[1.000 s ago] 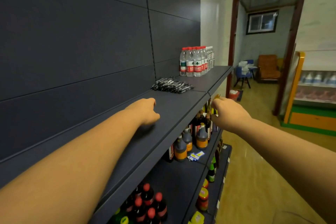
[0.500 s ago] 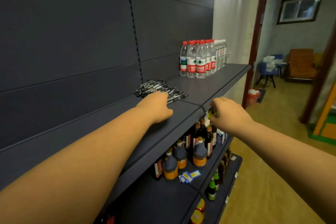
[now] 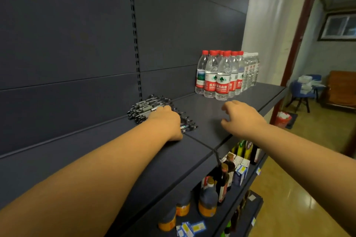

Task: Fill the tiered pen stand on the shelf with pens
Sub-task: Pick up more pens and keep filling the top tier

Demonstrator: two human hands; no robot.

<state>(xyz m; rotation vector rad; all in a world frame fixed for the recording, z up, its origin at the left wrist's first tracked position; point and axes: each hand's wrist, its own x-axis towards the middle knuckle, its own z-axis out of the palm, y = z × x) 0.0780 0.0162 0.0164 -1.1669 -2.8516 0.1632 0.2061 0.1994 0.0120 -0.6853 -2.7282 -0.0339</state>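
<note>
I am looking down along the dark top shelf (image 3: 202, 140) with both bare arms stretched out over it. My left hand (image 3: 166, 121) is lying palm down on the pile of black pens (image 3: 146, 108), which is sitting on the shelf close to the dark back panel (image 3: 77, 44); the fingers are reaching into the pile, but the back of the hand is covering them, so I cannot tell whether they are curling round any pen or just pressing flat on top. Pens are sticking out on both sides of that hand, toward the back panel and toward the shelf's front. My right hand (image 3: 241, 119) is hovering just above the bare shelf surface to the right of the pile, apart from it, fingers loosely spread and slightly bent, holding nothing. Further along the same shelf, a cluster of clear water bottles (image 3: 223, 75) with red caps and red labels is standing upright against the back panel, well apart from the pens. On the lower shelf (image 3: 227, 215) beneath my right arm, dark sauce bottles (image 3: 208, 200) with orange labels are standing in a row. The tiered pen stand is not showing anywhere in this view.
</note>
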